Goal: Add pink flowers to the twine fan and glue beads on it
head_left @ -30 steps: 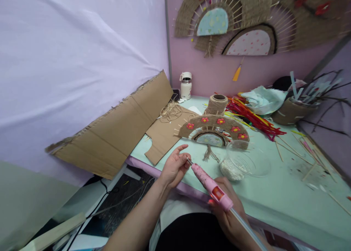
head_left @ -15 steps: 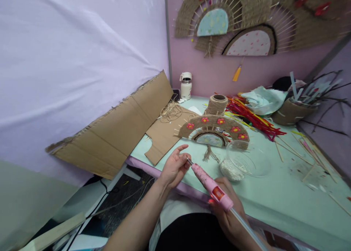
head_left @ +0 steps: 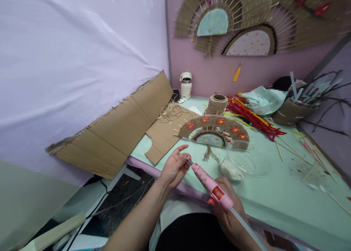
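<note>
A pink glue gun (head_left: 210, 183) is gripped in my right hand (head_left: 230, 214), its metal nozzle pointing up and left. From its rear end sticks a clear glue stick (head_left: 248, 229). My left hand (head_left: 175, 167) is at the nozzle tip, thumb and fingertips pinched together there; whatever is between them is too small to make out. Just beyond both hands lies a twine-wrapped fan (head_left: 229, 123) with red flowers and a tassel (head_left: 210, 153). A clear bowl (head_left: 257, 167) and a heap of white material (head_left: 231, 170) are near my right hand.
Cut cardboard (head_left: 161, 141) with loose twine (head_left: 171, 111) lies left of the fan. A tall cardboard sheet (head_left: 115, 130) leans at the left. Behind stand a twine spool (head_left: 216, 105) and white bottle (head_left: 186, 88). Red pipe cleaners (head_left: 251, 119) and thin sticks (head_left: 296, 154) lie right.
</note>
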The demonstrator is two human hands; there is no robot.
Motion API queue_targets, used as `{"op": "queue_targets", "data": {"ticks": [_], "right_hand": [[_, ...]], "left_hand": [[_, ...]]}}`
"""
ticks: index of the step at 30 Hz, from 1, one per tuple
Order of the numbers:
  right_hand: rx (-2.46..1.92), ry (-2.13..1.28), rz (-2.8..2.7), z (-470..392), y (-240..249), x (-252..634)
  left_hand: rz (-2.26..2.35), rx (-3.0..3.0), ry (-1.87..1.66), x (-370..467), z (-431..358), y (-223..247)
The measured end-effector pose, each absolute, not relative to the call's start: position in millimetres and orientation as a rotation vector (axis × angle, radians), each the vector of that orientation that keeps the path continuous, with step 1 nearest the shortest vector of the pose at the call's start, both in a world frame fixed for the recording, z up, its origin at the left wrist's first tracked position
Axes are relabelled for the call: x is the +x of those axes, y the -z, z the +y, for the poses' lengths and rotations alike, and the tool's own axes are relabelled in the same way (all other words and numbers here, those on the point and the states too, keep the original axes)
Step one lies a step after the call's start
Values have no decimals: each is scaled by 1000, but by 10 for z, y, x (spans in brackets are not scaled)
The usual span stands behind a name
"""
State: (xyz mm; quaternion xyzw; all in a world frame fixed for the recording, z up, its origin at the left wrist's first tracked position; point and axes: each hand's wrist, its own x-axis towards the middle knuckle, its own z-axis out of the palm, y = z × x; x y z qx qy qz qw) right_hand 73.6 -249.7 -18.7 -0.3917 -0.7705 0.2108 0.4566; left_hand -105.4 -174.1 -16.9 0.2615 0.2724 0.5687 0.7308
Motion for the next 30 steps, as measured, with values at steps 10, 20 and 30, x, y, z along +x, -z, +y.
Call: {"op": "queue_targets", "data": {"ticks": [10, 20, 30], "right_hand": [[-989, -549, -1879, -2501, 197, 734], [-925, -630, -1938, -2568, 121, 764], [-872, -612, -1896, -2543, 61, 909]], "left_hand": [[594, 585, -1259, -1057, -1740, 179], [598, 585, -1267, -1063, -1737, 185], [1027, 832, -1542, -1661, -1441, -273]]}}
